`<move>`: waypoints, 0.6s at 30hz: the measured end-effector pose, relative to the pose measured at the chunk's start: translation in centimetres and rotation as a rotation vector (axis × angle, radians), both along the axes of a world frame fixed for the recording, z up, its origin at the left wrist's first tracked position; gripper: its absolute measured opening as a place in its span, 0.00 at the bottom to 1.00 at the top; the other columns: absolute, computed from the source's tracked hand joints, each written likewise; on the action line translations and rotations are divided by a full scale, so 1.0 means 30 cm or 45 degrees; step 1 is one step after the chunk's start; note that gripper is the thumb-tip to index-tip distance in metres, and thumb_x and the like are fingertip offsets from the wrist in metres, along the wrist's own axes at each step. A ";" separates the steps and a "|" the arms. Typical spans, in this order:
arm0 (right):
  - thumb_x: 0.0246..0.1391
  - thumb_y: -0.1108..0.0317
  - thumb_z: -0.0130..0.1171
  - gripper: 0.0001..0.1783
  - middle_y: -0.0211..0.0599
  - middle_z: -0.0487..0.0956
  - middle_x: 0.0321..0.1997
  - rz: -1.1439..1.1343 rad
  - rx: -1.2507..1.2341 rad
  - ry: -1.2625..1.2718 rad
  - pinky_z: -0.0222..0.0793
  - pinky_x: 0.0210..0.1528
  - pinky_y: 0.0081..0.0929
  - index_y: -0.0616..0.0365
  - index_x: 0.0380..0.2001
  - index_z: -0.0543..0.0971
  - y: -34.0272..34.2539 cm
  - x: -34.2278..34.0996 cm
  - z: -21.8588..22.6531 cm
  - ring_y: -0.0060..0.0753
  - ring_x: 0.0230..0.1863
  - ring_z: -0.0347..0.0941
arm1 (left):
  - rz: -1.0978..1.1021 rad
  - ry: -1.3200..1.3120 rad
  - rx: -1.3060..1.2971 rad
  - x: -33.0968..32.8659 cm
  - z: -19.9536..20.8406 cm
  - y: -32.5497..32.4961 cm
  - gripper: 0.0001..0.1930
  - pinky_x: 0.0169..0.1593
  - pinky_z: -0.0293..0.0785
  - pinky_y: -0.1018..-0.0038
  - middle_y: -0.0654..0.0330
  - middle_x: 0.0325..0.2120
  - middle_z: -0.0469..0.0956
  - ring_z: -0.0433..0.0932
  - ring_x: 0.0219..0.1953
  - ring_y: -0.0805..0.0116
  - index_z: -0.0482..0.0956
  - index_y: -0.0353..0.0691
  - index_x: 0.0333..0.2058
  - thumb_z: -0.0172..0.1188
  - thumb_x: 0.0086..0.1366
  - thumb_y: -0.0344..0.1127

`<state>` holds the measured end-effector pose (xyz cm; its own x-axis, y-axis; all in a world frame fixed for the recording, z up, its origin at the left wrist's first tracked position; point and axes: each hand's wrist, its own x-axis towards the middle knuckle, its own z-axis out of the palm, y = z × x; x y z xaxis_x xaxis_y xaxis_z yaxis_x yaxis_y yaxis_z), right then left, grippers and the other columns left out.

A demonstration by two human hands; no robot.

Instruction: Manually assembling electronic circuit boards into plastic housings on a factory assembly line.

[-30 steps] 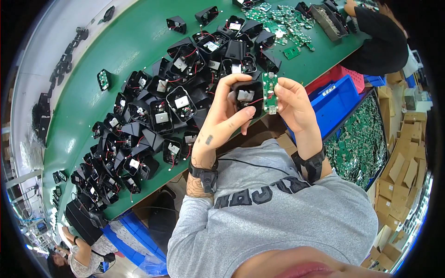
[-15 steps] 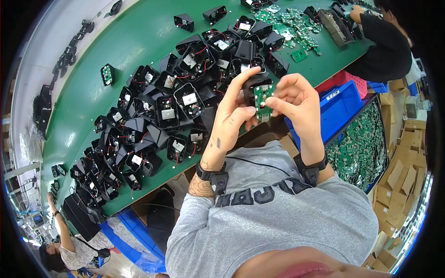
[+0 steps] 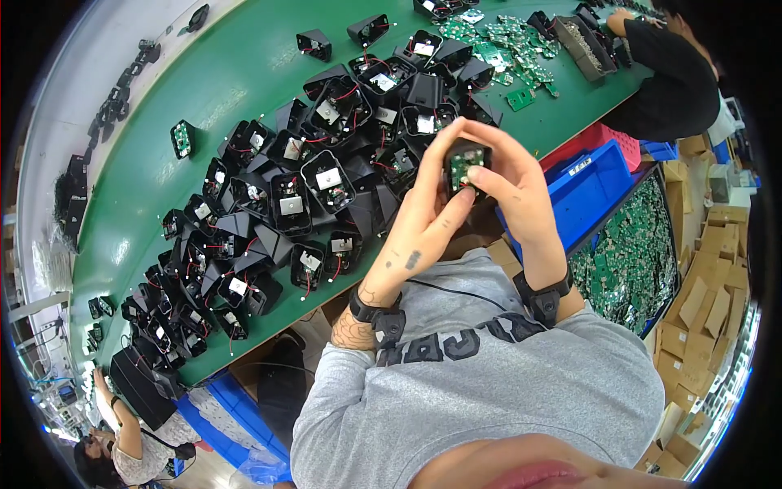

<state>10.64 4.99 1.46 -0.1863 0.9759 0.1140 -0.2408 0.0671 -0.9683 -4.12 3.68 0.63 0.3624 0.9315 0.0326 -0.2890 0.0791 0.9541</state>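
Both my hands are cupped around a small black plastic housing [image 3: 484, 152], held up over the table's near edge. A green circuit board [image 3: 463, 165] sits at the housing's open face; whether it is fully seated I cannot tell. My left hand [image 3: 425, 208] grips the housing from the left, its thumb at the board's lower edge. On the other side my right hand [image 3: 521, 194] wraps the housing, with the thumb pressed on the board. Fingertips of both hands meet at the far side. Left of my hands lies a heap of black housings [image 3: 291, 204] with red wires and metal plates.
Loose green circuit boards [image 3: 521, 57] are piled on the green table [image 3: 244, 77] near a grey box [image 3: 583, 49]. A blue bin [image 3: 590, 191] and a tray of boards [image 3: 623, 253] stand to my right. Two other people work at the far right and lower left.
The board, held face-up between my fingers before, now lies against the housing's opening. My hands have closed round it, and my right thumb presses on the board.
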 end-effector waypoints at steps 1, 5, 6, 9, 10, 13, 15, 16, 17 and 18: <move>0.51 0.76 0.57 0.25 0.41 0.72 0.54 -0.014 -0.079 0.010 0.66 0.54 0.27 0.66 0.54 0.68 -0.008 -0.007 -0.002 0.30 0.53 0.70 | 0.022 0.035 0.068 0.010 -0.017 0.000 0.31 0.23 0.58 0.87 0.64 0.36 0.68 0.62 0.22 0.84 0.51 0.48 0.64 0.47 0.64 0.22; 0.50 0.77 0.59 0.25 0.40 0.73 0.54 -0.025 -0.113 -0.011 0.67 0.54 0.27 0.67 0.53 0.69 -0.005 -0.008 -0.003 0.29 0.52 0.70 | 0.058 0.096 0.097 0.019 -0.015 0.000 0.26 0.26 0.62 0.83 0.61 0.36 0.69 0.65 0.24 0.80 0.55 0.47 0.61 0.46 0.66 0.25; 0.50 0.77 0.59 0.25 0.40 0.73 0.54 -0.028 -0.105 -0.012 0.67 0.54 0.27 0.67 0.53 0.69 -0.004 -0.008 -0.007 0.29 0.52 0.70 | 0.032 0.098 0.042 0.018 -0.016 0.004 0.25 0.30 0.66 0.79 0.59 0.35 0.70 0.68 0.26 0.77 0.56 0.46 0.60 0.46 0.66 0.26; 0.47 0.81 0.60 0.25 0.39 0.74 0.52 -0.062 0.048 -0.056 0.67 0.53 0.25 0.66 0.51 0.71 0.001 -0.027 -0.001 0.28 0.51 0.70 | 0.284 0.185 0.473 0.041 -0.069 0.013 0.23 0.47 0.69 0.71 0.52 0.45 0.72 0.75 0.43 0.63 0.58 0.42 0.59 0.46 0.65 0.25; 0.47 0.81 0.60 0.25 0.39 0.74 0.52 -0.057 0.063 -0.051 0.67 0.53 0.25 0.66 0.51 0.71 0.011 -0.035 0.005 0.28 0.51 0.70 | 0.323 0.166 0.522 0.039 -0.075 0.011 0.23 0.50 0.68 0.70 0.51 0.46 0.72 0.75 0.47 0.61 0.58 0.40 0.58 0.46 0.65 0.24; 0.45 0.82 0.61 0.23 0.36 0.74 0.48 0.058 0.027 -0.103 0.68 0.51 0.23 0.66 0.48 0.73 0.047 -0.053 0.044 0.25 0.49 0.71 | 0.370 0.182 0.431 0.018 -0.102 0.014 0.25 0.25 0.64 0.87 0.60 0.43 0.67 0.67 0.25 0.83 0.52 0.45 0.61 0.47 0.68 0.29; 0.46 0.80 0.61 0.22 0.34 0.75 0.46 0.078 0.187 -0.344 0.69 0.47 0.22 0.63 0.48 0.74 0.144 -0.046 0.082 0.24 0.46 0.72 | 0.289 0.063 0.204 0.010 -0.034 0.011 0.35 0.17 0.62 0.88 0.48 0.45 0.70 0.68 0.18 0.80 0.33 0.50 0.65 0.44 0.68 0.30; 0.47 0.77 0.61 0.21 0.34 0.76 0.45 0.074 0.297 -0.452 0.70 0.45 0.21 0.62 0.48 0.74 0.227 -0.046 0.100 0.22 0.45 0.72 | 0.282 -0.065 0.158 0.010 -0.010 0.007 0.38 0.16 0.61 0.88 0.44 0.48 0.69 0.69 0.17 0.79 0.27 0.52 0.65 0.43 0.67 0.29; 0.48 0.74 0.62 0.20 0.34 0.76 0.43 0.109 0.297 -0.527 0.70 0.43 0.20 0.61 0.47 0.75 0.333 -0.042 0.122 0.21 0.44 0.72 | 0.195 -0.028 0.137 -0.002 -0.019 0.010 0.42 0.16 0.62 0.88 0.39 0.51 0.67 0.71 0.19 0.79 0.20 0.52 0.64 0.44 0.66 0.29; 0.49 0.71 0.62 0.19 0.33 0.77 0.41 0.151 0.302 -0.604 0.70 0.41 0.20 0.59 0.46 0.76 0.454 -0.046 0.159 0.20 0.43 0.73 | 0.210 0.028 0.182 -0.007 -0.020 0.003 0.41 0.17 0.63 0.88 0.41 0.51 0.68 0.72 0.21 0.79 0.23 0.50 0.65 0.46 0.65 0.30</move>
<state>9.26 18.60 6.23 -0.3782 0.9026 0.2055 0.1996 0.2963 -0.9340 -4.32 3.77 0.02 0.2078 0.9647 0.1619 -0.2655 -0.1037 0.9585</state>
